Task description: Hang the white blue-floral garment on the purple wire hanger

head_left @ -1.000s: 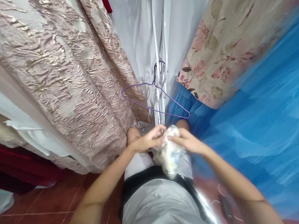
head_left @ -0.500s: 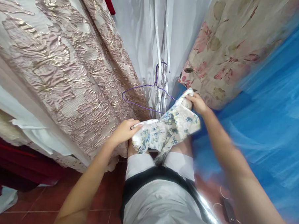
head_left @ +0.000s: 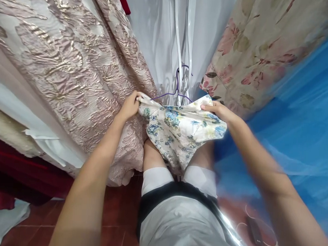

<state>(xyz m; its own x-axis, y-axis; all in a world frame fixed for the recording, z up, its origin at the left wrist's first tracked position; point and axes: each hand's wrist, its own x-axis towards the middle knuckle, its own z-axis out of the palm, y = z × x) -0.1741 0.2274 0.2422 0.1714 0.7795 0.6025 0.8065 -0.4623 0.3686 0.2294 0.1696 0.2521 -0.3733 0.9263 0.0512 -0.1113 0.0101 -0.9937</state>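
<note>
Between my two hands a white garment with blue and yellow flowers (head_left: 174, 127) is spread out above my thighs. My left hand (head_left: 131, 106) is closed on its upper left corner, and my right hand (head_left: 220, 110) pinches the upper right part, thumb on top. Behind the garment's top edge is a purple hanger (head_left: 177, 90); its hook and sloping shoulders show, while its lower bar is hidden by the cloth. White straps (head_left: 177, 36) hang down around the hanger's hook.
Pink and gold brocade fabric (head_left: 74, 61) hangs on the left, near my left hand. Floral fabric (head_left: 242, 64) and blue tulle (head_left: 294, 136) hang on the right. White cloth (head_left: 148, 31) is in front. A dark adapter with a cable (head_left: 254, 230) lies on the red tiled floor (head_left: 113, 215).
My left hand has moved up and outward, so the garment is now stretched wide and lies flatter. It now covers the hanger's lower part. My right hand has shifted slightly right.
</note>
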